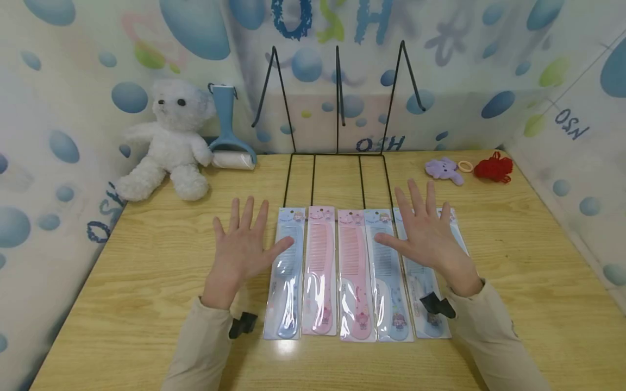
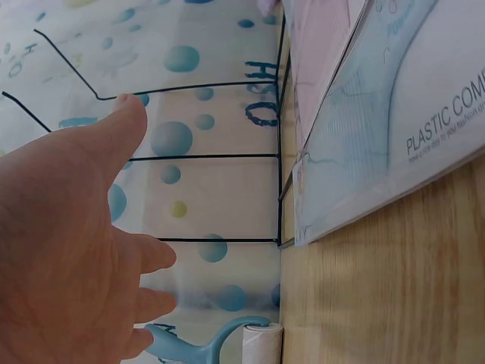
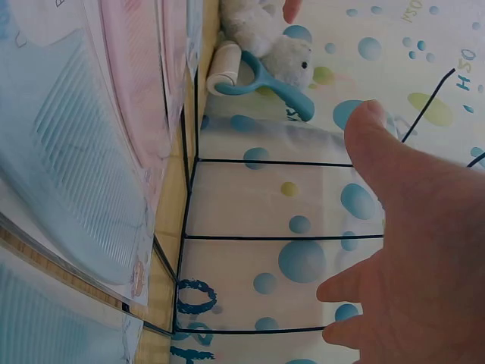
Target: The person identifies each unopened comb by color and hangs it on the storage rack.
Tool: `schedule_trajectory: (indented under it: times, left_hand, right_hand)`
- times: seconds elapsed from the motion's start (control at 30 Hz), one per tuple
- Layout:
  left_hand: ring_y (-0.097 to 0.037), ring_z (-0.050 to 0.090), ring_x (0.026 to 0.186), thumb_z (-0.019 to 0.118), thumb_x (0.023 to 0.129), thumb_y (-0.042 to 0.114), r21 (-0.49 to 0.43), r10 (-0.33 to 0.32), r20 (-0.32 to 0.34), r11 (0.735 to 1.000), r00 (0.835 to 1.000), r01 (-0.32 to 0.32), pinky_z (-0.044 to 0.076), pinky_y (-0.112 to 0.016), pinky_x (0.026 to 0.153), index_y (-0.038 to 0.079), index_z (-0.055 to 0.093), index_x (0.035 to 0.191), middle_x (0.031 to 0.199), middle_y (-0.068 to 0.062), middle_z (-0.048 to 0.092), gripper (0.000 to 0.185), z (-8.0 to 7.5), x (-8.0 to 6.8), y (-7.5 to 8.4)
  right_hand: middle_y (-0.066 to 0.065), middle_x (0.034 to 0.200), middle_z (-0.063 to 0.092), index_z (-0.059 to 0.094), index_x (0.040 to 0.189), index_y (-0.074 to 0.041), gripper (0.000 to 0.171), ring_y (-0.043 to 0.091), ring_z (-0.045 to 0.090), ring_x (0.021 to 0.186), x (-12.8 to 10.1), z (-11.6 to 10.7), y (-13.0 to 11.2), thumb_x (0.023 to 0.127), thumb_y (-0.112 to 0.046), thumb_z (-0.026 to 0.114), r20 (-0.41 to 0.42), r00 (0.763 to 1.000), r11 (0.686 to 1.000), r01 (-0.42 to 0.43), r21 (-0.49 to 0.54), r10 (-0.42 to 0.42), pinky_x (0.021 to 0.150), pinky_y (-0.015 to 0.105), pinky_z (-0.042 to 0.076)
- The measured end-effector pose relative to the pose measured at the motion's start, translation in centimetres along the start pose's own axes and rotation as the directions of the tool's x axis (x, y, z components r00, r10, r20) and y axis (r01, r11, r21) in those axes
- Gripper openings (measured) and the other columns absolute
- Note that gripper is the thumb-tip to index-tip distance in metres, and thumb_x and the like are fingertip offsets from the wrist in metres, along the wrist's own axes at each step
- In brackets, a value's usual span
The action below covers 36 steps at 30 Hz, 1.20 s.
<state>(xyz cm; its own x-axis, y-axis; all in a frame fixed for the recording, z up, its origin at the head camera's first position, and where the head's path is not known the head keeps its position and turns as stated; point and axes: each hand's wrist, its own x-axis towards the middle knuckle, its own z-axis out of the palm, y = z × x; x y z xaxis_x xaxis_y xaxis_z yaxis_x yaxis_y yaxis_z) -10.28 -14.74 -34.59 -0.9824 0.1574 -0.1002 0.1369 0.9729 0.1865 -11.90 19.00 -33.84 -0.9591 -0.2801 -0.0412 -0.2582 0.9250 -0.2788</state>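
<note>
Several packaged plastic combs lie side by side on the wooden table. From the left in the head view come a blue comb (image 1: 288, 277), a pink comb (image 1: 320, 271), another pink comb (image 1: 353, 271), a blue comb (image 1: 388, 277) and a blue one partly hidden at the right. My left hand (image 1: 242, 247) spreads its fingers above the table, its thumb overlapping the leftmost package. My right hand (image 1: 427, 236) is likewise spread, overlapping the rightmost packages. Both hands are empty. Their splayed fingers show too in the left wrist view and the right wrist view.
Behind the combs stands a black wire rack (image 1: 337, 155) with upright hooks. A white teddy bear (image 1: 171, 141) sits back left beside a blue lint roller (image 1: 227, 125). Back right lie a purple plush toy (image 1: 442, 169), an orange ring (image 1: 465, 166) and red yarn (image 1: 494, 167).
</note>
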Motion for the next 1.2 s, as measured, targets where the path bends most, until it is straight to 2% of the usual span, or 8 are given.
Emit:
schedule_trajectory:
  times: [0.37, 0.53, 0.6, 0.7, 0.83, 0.97, 1.1, 1.2]
  left_hand:
    - [-0.037, -0.012, 0.143, 0.032, 0.087, 0.077, 0.004, 0.002, -0.007, 1.0, 1.0, -0.002, -0.001, -0.072, 0.106, 0.013, 0.009, 0.155, 0.159, -0.017, -0.001, 0.096, -0.2, 0.1, 0.0]
    - [-0.038, -0.01, 0.144, 0.033, 0.088, 0.075, -0.016, -0.002, -0.01, 1.0, 1.0, 0.002, 0.001, -0.072, 0.106, 0.011, 0.011, 0.155, 0.159, -0.019, 0.0, 0.095, -0.3, 0.0, 0.0]
    - [-0.04, -0.008, 0.144, 0.037, 0.09, 0.07, -0.032, -0.002, -0.014, 0.999, 1.0, 0.002, 0.004, -0.072, 0.106, 0.009, 0.012, 0.155, 0.159, -0.02, 0.0, 0.093, -0.3, 0.0, 0.0]
    - [-0.044, -0.001, 0.143, 0.047, 0.092, 0.06, -0.052, 0.004, -0.024, 0.999, 1.0, -0.006, 0.011, -0.071, 0.107, 0.005, 0.013, 0.154, 0.157, -0.024, 0.004, 0.089, -0.3, 0.1, -0.2]
    - [-0.049, 0.018, 0.139, 0.057, 0.093, 0.046, -0.121, 0.039, -0.04, 0.992, 0.998, -0.044, 0.026, -0.066, 0.105, -0.003, 0.018, 0.15, 0.153, -0.031, 0.017, 0.086, -0.1, 0.5, -0.8]
    - [-0.047, 0.033, 0.132, 0.057, 0.095, 0.039, -0.305, 0.068, -0.019, 0.95, 0.998, -0.07, 0.033, -0.059, 0.104, -0.006, 0.022, 0.148, 0.148, -0.032, 0.027, 0.079, 0.6, 1.4, -1.9]
    - [-0.046, 0.044, 0.125, 0.056, 0.096, 0.037, -0.466, 0.067, 0.036, 0.884, 0.997, -0.043, 0.039, -0.055, 0.102, -0.007, 0.025, 0.147, 0.144, -0.032, 0.035, 0.074, 1.5, 2.7, -3.1]
    - [-0.045, 0.048, 0.122, 0.055, 0.097, 0.036, -0.527, 0.05, 0.086, 0.85, 0.995, 0.003, 0.043, -0.053, 0.099, -0.007, 0.027, 0.146, 0.141, -0.032, 0.039, 0.071, 2.1, 3.8, -4.0]
  right_hand:
    - [0.021, 0.158, -0.011, 0.008, 0.153, -0.002, 0.104, 0.041, -0.026, 0.138, 0.0, -0.2, 0.0, 0.085, -0.063, 0.058, -0.01, 1.0, 1.0, 0.004, 0.006, -0.004, 0.098, 0.079, -0.002]
    - [0.024, 0.158, -0.004, 0.009, 0.153, -0.001, 0.102, 0.044, -0.021, 0.139, 0.0, -0.2, 0.0, 0.086, -0.06, 0.059, -0.013, 1.0, 1.0, 0.023, 0.021, -0.023, 0.097, 0.081, 0.003]
    - [0.025, 0.157, 0.001, 0.01, 0.153, -0.001, 0.099, 0.046, -0.016, 0.14, 0.1, -0.3, 0.1, 0.087, -0.056, 0.06, -0.019, 0.999, 0.998, 0.039, 0.047, -0.038, 0.099, 0.079, 0.005]
    - [0.027, 0.155, 0.012, 0.015, 0.151, 0.001, 0.093, 0.049, 0.0, 0.141, 0.3, -0.5, 0.1, 0.089, -0.047, 0.064, -0.055, 0.995, 0.99, 0.091, 0.108, -0.086, 0.105, 0.073, 0.012]
    - [0.026, 0.15, 0.028, 0.026, 0.148, 0.002, 0.08, 0.045, 0.024, 0.137, 0.6, -0.3, 0.1, 0.09, -0.035, 0.066, -0.124, 0.982, 0.963, 0.165, 0.215, -0.141, 0.109, 0.063, 0.023]
    - [0.023, 0.14, 0.045, 0.039, 0.143, 0.001, 0.067, 0.039, 0.045, 0.124, 1.1, 0.2, 0.1, 0.089, -0.025, 0.068, -0.215, 0.962, 0.923, 0.229, 0.308, -0.167, 0.1, 0.058, 0.039]
    - [0.021, 0.124, 0.059, 0.048, 0.136, 0.001, 0.056, 0.033, 0.061, 0.1, 1.9, 0.8, -0.1, 0.087, -0.016, 0.07, -0.283, 0.942, 0.876, 0.283, 0.39, -0.179, 0.083, 0.051, 0.052]
    - [0.02, 0.117, 0.063, 0.052, 0.133, -0.001, 0.05, 0.03, 0.065, 0.092, 2.5, 1.1, -0.5, 0.088, -0.015, 0.07, -0.281, 0.945, 0.85, 0.283, 0.444, -0.168, 0.077, 0.048, 0.054]
